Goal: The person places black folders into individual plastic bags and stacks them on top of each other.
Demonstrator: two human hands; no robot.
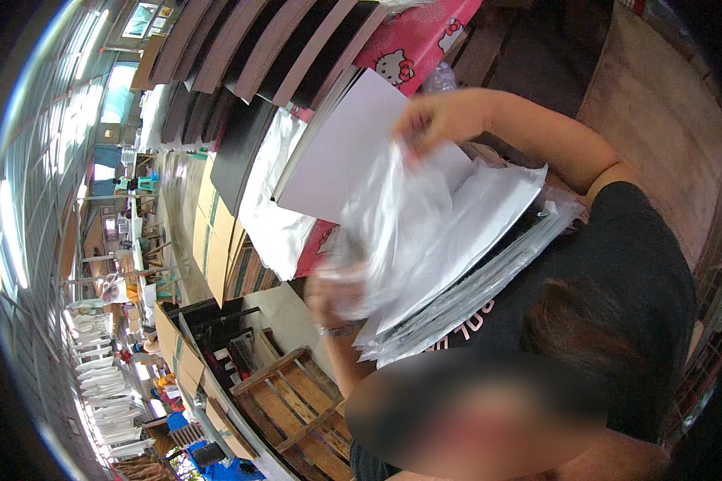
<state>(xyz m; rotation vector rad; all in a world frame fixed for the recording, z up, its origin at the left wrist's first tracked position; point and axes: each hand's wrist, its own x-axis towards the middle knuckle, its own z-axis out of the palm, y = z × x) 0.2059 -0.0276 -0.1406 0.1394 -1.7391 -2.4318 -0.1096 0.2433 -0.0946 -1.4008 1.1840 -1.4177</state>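
Observation:
A clear plastic bag (393,212) stretches between my hands, its surface crumpled and blurred. At its upper end my right hand (433,124) is closed, pinching the plastic. Against its lower end, my left hand (335,297) is smeared by motion, so its finger grip is unclear. Just beneath lies a stack of clear plastic bags (481,280), close to my black shirt, with a white sheet (505,188) on top. A flat white panel (337,152) leans beyond the hands, partly covered by the bag.
Dark boards with brown edges (273,44) stand stacked along the top of the view. A pink cartoon-print cover (413,40) shows beside them. Flattened cardboard (208,224) lies to the left, a wooden pallet (289,401) below. People and white hanging items (104,393) are farther off.

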